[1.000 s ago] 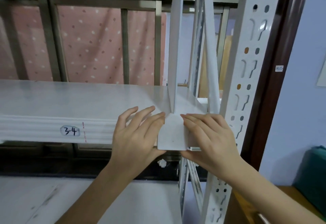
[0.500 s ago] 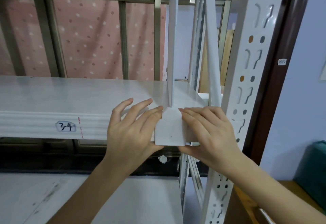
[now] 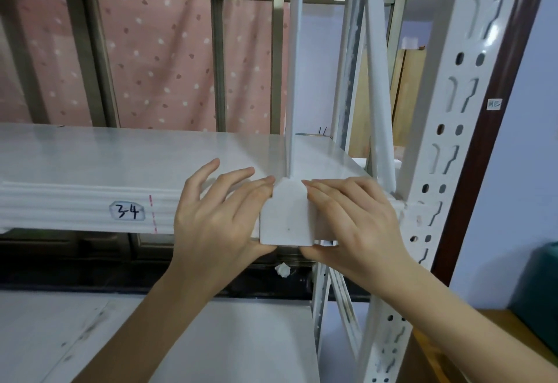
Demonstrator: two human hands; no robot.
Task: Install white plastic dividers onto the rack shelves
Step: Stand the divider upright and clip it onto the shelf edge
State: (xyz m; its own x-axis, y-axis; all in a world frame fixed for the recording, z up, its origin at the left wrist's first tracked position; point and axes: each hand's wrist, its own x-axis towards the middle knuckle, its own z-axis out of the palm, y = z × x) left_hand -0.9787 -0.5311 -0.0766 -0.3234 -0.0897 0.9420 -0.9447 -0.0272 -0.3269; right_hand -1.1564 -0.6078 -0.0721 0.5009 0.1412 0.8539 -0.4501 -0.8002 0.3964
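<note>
A white plastic divider [image 3: 287, 216] stands upright on the white rack shelf [image 3: 120, 159], its thin blade rising out of the top of the view and its flat front tab hanging over the shelf's front lip. My left hand [image 3: 217, 219] grips the tab's left edge, thumb under its bottom corner and fingers spread on the shelf edge. My right hand [image 3: 353, 222] holds the tab's right edge the same way, thumb beneath. A label reading "3-4" [image 3: 127, 211] with a red dashed line sits on the lip to the left.
The rack's perforated white upright [image 3: 459, 141] and diagonal braces [image 3: 377, 87] stand just right of the divider. A lower shelf [image 3: 211, 340] lies below. Behind are a barred window with a pink spotted curtain [image 3: 157, 59], a dark door frame and a green object [image 3: 540, 289] at right.
The view has shifted slightly, so the shelf and hands sit a little higher in frame. Both hands keep the same hold on the divider's front tab.
</note>
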